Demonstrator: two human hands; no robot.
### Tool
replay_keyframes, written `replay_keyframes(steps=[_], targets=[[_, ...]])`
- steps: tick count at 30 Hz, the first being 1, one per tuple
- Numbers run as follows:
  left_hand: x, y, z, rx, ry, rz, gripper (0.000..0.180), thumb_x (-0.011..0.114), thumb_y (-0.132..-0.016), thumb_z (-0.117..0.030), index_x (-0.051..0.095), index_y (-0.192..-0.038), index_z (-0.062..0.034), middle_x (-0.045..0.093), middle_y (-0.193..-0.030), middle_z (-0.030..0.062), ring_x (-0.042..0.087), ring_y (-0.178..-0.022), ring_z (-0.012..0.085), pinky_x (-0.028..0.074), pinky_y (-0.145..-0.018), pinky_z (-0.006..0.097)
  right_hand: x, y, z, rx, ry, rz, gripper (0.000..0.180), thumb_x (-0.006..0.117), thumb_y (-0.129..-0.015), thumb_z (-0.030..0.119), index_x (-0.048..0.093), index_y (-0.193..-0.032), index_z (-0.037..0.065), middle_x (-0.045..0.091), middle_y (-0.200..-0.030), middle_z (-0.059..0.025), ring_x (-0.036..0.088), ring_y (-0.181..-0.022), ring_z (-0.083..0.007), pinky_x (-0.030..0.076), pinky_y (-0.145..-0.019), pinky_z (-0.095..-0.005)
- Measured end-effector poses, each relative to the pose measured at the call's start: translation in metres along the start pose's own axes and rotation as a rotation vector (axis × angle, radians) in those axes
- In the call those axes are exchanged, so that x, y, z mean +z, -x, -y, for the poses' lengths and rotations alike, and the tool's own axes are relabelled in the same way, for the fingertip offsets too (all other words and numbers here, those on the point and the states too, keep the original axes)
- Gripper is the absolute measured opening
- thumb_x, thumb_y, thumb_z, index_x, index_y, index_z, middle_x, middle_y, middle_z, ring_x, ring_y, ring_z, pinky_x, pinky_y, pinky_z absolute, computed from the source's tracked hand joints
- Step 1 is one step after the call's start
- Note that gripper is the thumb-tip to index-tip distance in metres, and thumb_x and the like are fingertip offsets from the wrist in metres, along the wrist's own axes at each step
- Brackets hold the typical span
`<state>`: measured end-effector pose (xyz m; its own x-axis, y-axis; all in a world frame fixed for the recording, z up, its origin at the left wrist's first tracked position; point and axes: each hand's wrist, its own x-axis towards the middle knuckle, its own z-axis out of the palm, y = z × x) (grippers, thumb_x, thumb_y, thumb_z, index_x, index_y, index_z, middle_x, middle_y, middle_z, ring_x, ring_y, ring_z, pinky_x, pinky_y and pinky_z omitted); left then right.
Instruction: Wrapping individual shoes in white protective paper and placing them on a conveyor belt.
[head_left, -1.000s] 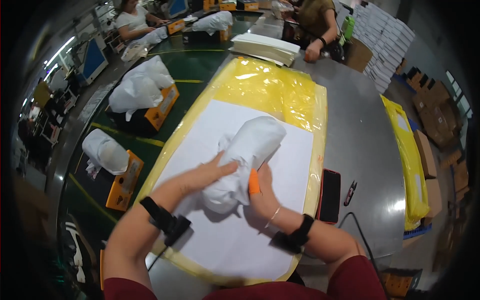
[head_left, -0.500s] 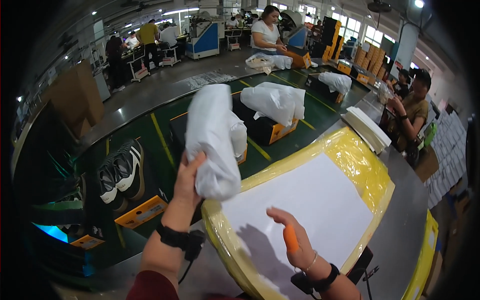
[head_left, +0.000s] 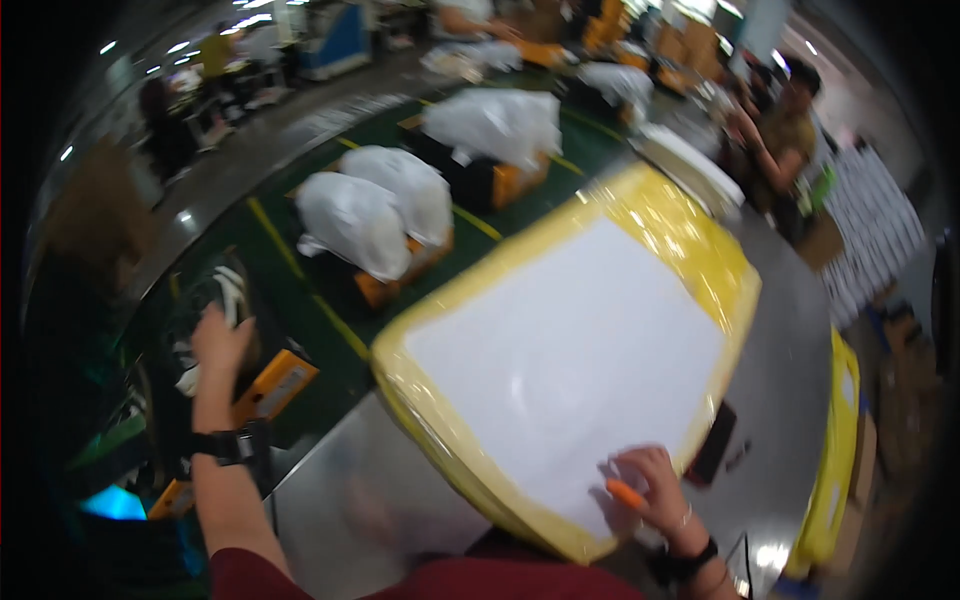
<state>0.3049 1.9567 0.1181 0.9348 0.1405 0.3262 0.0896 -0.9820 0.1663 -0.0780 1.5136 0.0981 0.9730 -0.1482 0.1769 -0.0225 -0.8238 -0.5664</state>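
At the left, my left hand [head_left: 222,345] reaches onto a black-and-white sneaker [head_left: 230,290] that sits on a dark shoe box with an orange end [head_left: 275,385]. Its fingers are closed about the shoe's upper, though blur and the hand itself hide the exact grip. My right hand [head_left: 652,490], with an orange cover on one finger, is over the lower edge of a stack of white paper sheets [head_left: 570,360]. Its fingers are loosely bent and apart, holding nothing. Two white-wrapped bundles [head_left: 352,222] lie side by side on another shoe box in front of the paper.
Yellow plastic wrapping [head_left: 690,215] surrounds the paper on a metal table [head_left: 790,350]. Beyond it runs a green conveyor [head_left: 290,240] with yellow lines and more boxes bearing wrapped bundles [head_left: 495,125]. A co-worker [head_left: 785,130] stands at the right, another at the far side.
The wrapped bundle from my left hand now lies on the box beside the other one. My left hand has moved left and down to the sneaker; my right hand has moved right and lower. The view has shifted.
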Motion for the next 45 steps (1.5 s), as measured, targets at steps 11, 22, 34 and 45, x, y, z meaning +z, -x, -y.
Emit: replay_keyframes(steps=[11, 22, 34, 45], targets=[[-0.064, -0.054, 0.011, 0.242, 1.083, 0.27, 0.041, 0.067, -0.084, -0.015, 0.052, -0.117, 0.0044, 0.061, -0.099, 0.0058, 0.056, -0.09, 0.012, 0.042, -0.081, 0.023, 0.009, 0.004, -0.024, 0.139, -0.073, -0.035, 0.016, 0.065, -0.083, 0.024, 0.066, -0.083, 0.008, 0.06, -0.085, -0.0058, 0.052, -0.089, -0.0255, 0.042, -0.081, -0.0353], [-0.039, 0.093, -0.372, 1.581, 0.647, 0.188, 0.026, 0.073, -0.064, -0.005, 0.065, -0.089, -0.0052, 0.06, -0.08, 0.01, 0.053, -0.085, 0.0302, 0.04, -0.084, 0.037, -0.025, -0.018, -0.011, -0.02, -0.059, -0.01, 0.012, 0.062, -0.085, 0.019, 0.065, -0.088, 0.008, 0.061, -0.083, -0.0085, 0.056, -0.08, -0.028, 0.044, -0.074, -0.0365], [-0.117, 0.109, -0.365, 1.151, 1.161, 0.219, 0.01, 0.059, -0.086, -0.008, 0.062, -0.093, -0.002, 0.062, -0.091, 0.0093, 0.058, -0.082, 0.0164, 0.046, -0.076, 0.029, -0.171, -0.242, -0.109, 0.143, -0.018, -0.317, 0.023, 0.062, -0.088, 0.022, 0.064, -0.092, -0.001, 0.063, -0.075, -0.011, 0.055, -0.068, -0.0165, 0.046, -0.065, -0.0284], [-0.014, 0.112, -0.474, 1.396, 0.24, 0.611, 0.094, 0.083, -0.055, -0.033, 0.04, -0.131, -0.0007, 0.049, -0.128, 0.022, 0.045, -0.121, 0.0355, 0.031, -0.103, 0.044, -0.108, -0.16, -0.074, -0.277, 0.127, -0.345, 0.075, 0.081, -0.066, 0.023, 0.043, -0.128, 0.004, 0.056, -0.115, -0.0169, 0.053, -0.107, -0.0344, 0.04, -0.095, -0.0413]])
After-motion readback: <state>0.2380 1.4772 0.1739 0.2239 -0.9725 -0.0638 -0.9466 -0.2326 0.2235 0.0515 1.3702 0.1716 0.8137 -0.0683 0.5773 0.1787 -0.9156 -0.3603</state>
